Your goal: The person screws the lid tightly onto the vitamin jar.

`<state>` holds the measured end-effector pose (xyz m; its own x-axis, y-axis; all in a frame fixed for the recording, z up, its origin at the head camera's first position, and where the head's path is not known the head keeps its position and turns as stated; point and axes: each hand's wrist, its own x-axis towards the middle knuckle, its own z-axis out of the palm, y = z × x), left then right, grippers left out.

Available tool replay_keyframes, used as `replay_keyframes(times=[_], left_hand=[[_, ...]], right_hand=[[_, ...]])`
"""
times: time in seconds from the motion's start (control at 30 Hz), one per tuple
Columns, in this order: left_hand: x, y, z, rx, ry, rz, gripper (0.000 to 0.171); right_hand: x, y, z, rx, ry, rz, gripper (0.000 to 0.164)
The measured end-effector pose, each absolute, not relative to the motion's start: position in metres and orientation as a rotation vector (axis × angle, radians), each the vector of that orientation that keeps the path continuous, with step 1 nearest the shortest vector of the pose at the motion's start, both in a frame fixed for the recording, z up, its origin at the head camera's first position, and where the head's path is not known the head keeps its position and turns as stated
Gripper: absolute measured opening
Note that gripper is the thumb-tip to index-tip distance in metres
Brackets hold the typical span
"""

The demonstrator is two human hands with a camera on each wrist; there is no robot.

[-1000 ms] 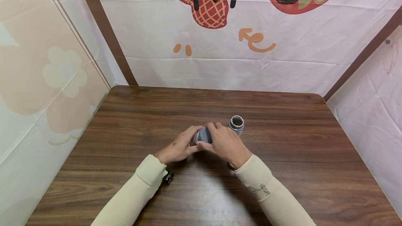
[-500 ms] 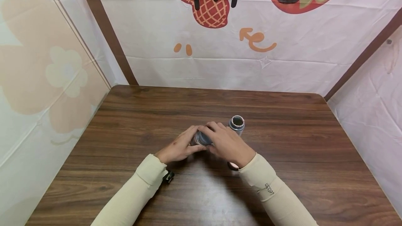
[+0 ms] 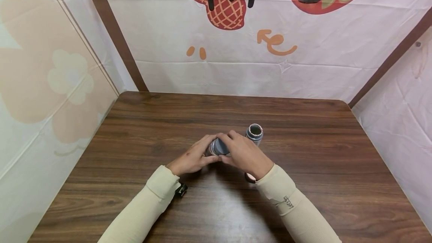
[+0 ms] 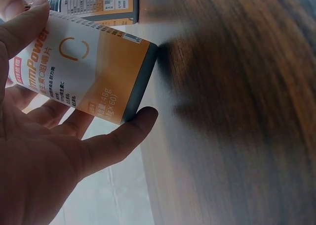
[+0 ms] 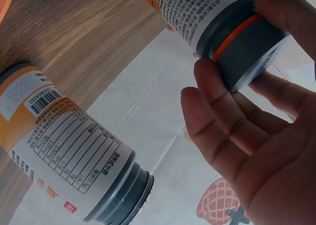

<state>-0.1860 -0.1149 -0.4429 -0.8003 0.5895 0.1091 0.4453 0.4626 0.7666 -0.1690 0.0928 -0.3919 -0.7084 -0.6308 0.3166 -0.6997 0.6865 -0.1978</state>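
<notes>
A vitamin bottle (image 4: 81,62) with a white and orange label is gripped by my left hand (image 3: 193,157), tilted, its dark base close to the table. My right hand (image 3: 245,155) pinches the dark grey cap (image 5: 249,49) on its top end between fingers and thumb. An orange ring (image 5: 237,34) shows at the lower edge of this cap. Just beyond the right hand, a second bottle (image 5: 69,141) of the same kind stands upright and uncapped, its open mouth (image 3: 255,130) facing up. The right hand partly hides this second bottle in the head view.
Near my right cuff a small round lid-like piece (image 3: 250,178) lies on the brown wooden table (image 3: 162,119), partly covered by the wrist. A black device (image 3: 181,189) sits at my left wrist. Printed white cloth walls (image 3: 216,74) stand around the table.
My right hand has turned about the cap, its fingers and thumb shifting round it, and its wrist has moved slightly right. The left hand and the second bottle stay put.
</notes>
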Motion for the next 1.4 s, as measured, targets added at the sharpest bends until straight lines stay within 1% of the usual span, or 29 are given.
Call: replay_keyframes(times=[0.13,0.3,0.37,0.47,0.53,0.6,0.73,0.9,1.13,1.27,1.4], left_hand=[[-0.186,-0.115,-0.444,0.915,2.542,1.241,0.067],[-0.187,-0.114,-0.445,0.941,2.557,1.235,0.06],[-0.188,-0.114,-0.445,0.959,2.572,1.232,0.059],[-0.187,-0.114,-0.444,0.974,2.578,1.234,0.059],[-0.187,-0.115,-0.443,0.967,2.568,1.239,0.061],[-0.187,-0.115,-0.443,0.946,2.551,1.246,0.064],[-0.186,-0.116,-0.443,0.914,2.536,1.257,0.065],[-0.187,-0.117,-0.444,0.908,2.523,1.263,0.063],[-0.187,-0.116,-0.444,0.912,2.508,1.257,0.065],[-0.187,-0.116,-0.444,0.92,2.52,1.255,0.064],[-0.187,-0.115,-0.444,0.93,2.541,1.256,0.06]], right_hand=[[-0.169,0.091,-0.393,0.997,-2.699,0.419,0.051],[-0.169,0.088,-0.395,0.907,-2.734,0.407,0.048],[-0.169,0.088,-0.394,0.888,-2.758,0.42,0.053],[-0.169,0.09,-0.393,0.904,-2.784,0.408,0.066],[-0.17,0.093,-0.391,0.959,-2.783,0.392,0.074],[-0.171,0.095,-0.39,1.049,-2.754,0.378,0.076],[-0.173,0.098,-0.387,1.214,-2.668,0.373,0.068],[-0.173,0.098,-0.386,1.251,-2.622,0.374,0.061],[-0.172,0.095,-0.386,1.103,-2.737,0.426,0.055],[-0.17,0.092,-0.387,0.987,-2.759,0.36,0.051],[-0.17,0.09,-0.39,0.931,-2.727,0.295,0.055]])
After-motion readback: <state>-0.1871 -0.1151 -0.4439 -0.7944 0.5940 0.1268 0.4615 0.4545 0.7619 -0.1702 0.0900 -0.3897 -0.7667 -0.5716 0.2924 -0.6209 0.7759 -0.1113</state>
